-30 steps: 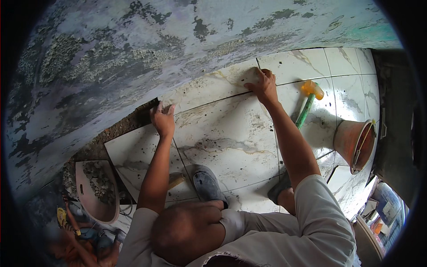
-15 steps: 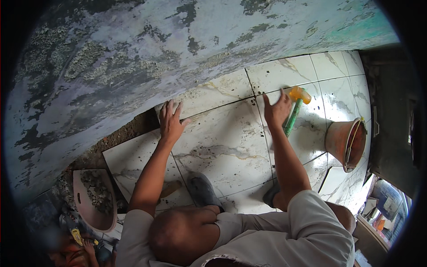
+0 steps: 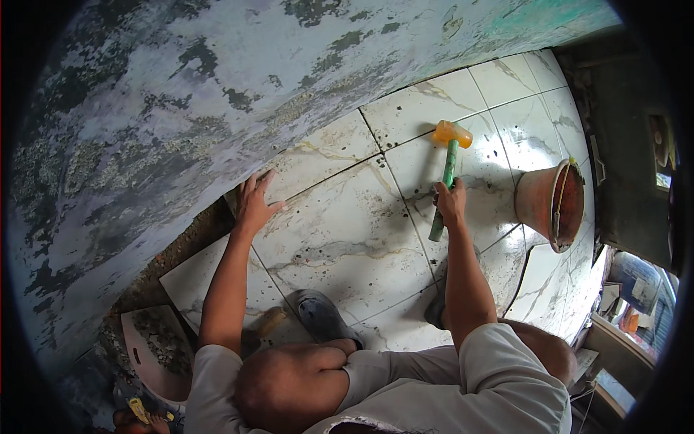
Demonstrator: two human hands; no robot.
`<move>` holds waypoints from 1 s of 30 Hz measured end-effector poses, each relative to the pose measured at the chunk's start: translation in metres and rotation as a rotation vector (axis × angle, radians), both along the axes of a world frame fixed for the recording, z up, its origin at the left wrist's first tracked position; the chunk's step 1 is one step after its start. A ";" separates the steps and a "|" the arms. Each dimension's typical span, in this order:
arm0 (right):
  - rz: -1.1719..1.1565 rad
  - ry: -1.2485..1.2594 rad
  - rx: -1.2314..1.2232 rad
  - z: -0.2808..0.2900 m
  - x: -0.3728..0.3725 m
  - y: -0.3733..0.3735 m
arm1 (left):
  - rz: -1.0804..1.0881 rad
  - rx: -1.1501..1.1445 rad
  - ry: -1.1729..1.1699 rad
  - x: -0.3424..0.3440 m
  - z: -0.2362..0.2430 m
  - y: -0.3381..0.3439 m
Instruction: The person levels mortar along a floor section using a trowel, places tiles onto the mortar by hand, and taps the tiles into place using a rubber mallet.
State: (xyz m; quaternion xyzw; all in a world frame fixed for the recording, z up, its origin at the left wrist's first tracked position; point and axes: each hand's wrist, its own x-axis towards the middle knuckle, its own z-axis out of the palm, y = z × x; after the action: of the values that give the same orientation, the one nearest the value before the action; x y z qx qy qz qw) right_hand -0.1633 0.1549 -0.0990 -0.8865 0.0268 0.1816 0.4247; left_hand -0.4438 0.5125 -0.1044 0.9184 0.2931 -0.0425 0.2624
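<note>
My right hand (image 3: 452,202) is closed round the green handle of a mallet (image 3: 453,135) with an orange head, held over the tiled floor. My left hand (image 3: 254,205) lies with its fingers spread on the end of a narrow tile (image 3: 325,153) that runs along the base of the wall. Beside that hand, on its near side, is a large white marble-patterned tile (image 3: 347,235) with grey veins and dark crumbs on it. An unfilled strip of dark, rough ground (image 3: 195,239) shows between the wall and the tiles to the left.
A worn, peeling wall (image 3: 181,123) rises along the far side. At right a reddish bucket (image 3: 538,199) stands on the tiles, near a loose tile piece (image 3: 531,286). A pinkish pan of mortar (image 3: 134,340) lies at the left. Another person's hand (image 3: 157,422) shows at lower left.
My right hand has gone from open beside the mallet to gripping its handle, and the mallet is now picked up. The left hand stays on the narrow tile. The view has shifted slightly.
</note>
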 end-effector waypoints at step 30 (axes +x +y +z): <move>0.529 -0.083 -0.160 -0.014 0.010 0.169 | 1.146 -0.413 -0.403 -0.055 -0.043 -0.008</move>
State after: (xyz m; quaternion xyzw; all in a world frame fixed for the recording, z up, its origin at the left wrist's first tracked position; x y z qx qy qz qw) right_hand -0.1531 0.3240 -0.1131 -0.9001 -0.2086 0.2469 0.2920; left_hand -0.4986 0.5041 -0.1475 0.5368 0.6681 0.2224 0.4648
